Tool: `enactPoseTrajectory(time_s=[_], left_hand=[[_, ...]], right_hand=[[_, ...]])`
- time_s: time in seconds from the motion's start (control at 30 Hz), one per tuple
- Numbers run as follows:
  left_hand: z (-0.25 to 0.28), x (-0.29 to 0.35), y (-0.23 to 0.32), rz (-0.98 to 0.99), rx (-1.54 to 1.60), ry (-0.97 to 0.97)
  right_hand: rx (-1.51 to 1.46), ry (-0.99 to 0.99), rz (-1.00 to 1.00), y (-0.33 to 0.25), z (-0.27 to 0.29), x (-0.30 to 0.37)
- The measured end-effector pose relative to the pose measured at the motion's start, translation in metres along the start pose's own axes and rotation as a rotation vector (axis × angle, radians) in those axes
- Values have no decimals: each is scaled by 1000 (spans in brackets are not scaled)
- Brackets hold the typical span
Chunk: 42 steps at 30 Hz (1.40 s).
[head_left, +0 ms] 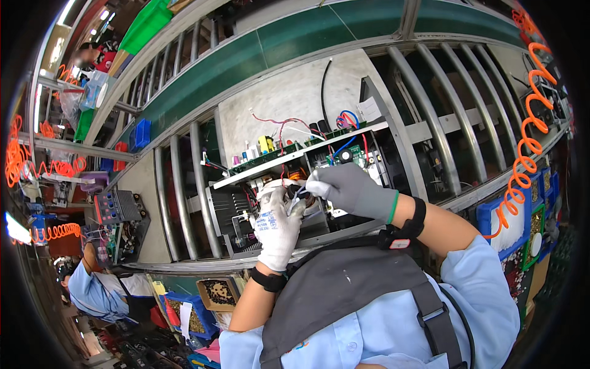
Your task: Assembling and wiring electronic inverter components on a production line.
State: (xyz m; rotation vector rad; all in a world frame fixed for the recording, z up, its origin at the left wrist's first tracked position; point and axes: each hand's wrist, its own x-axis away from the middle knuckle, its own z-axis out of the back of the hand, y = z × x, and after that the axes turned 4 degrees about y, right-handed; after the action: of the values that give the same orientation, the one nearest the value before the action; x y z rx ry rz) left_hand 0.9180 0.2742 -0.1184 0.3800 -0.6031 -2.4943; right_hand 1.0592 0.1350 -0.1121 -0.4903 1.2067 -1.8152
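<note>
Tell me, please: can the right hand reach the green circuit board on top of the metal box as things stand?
Probably yes. The right hand is already at the metal box, just below the green circuit board, and only loose wires lie between.

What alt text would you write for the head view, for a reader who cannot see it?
Two gloved hands, the left hand in white and the right hand in grey, pinch thin wires together in front of an open metal electronics chassis topped by a green circuit board. It rests on a roller conveyor; an orange coiled hose hangs at right.
</note>
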Motion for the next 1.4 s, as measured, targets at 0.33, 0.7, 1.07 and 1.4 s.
enactPoseTrajectory(time_s=[0.33, 0.7, 1.07, 1.4], left_hand=[[-27, -9, -49, 4, 602, -40], [-5, -17, -34, 171, 555, -266], [-15, -15, -37, 136, 565, -237], [-7, -9, -36, 10, 307, -181]], right_hand=[[416, -213, -13, -6, -22, -16], [369, -89, 36, 1, -25, -10], [228, 40, -34, 4, -28, -11], [362, 24, -57, -10, -26, -6]])
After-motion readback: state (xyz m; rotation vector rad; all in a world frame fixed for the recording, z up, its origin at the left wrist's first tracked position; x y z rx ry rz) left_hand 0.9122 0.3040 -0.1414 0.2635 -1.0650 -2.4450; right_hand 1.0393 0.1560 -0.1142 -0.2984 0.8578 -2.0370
